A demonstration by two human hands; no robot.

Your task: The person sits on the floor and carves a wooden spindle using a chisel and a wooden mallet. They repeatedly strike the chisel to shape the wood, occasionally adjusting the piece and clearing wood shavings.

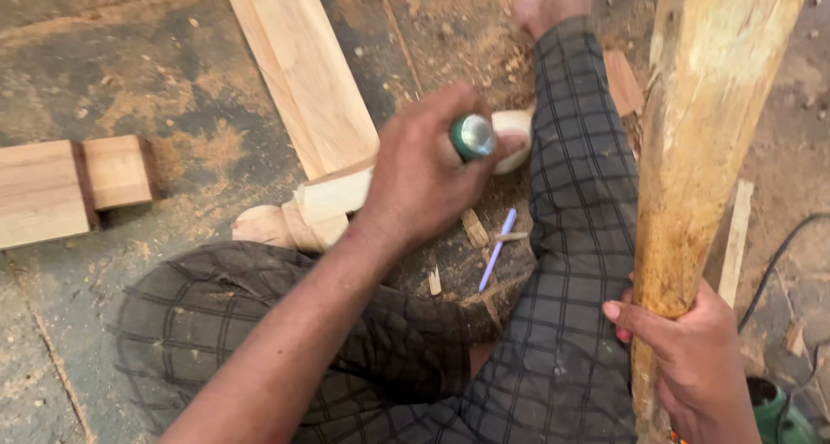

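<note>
Seated on a sawdust-strewn floor (130, 81), a woodworker's left hand (424, 176) clenches a green-handled tool (471, 137) w/ its tip apparently on a turned wooden piece (324, 206) btwn the legs, right hand (692, 357) gripping a rough wooden club (700, 141) upright, mid-carving; next strike likely needs steady aim.

Floor (156, 72): grey concrete, dusted with sawdust, thickest near the upper middle. A pale plank (298, 63) lies slanting across it. At the left edge, a notched wood block (73, 185). A turned wooden leg (303, 210) rests below the plank's end. Small wood chips (474, 228) and a blue pen (497, 249) lie close together. A thin strip (735, 236) and black cable (778, 258) lie at right.
</note>
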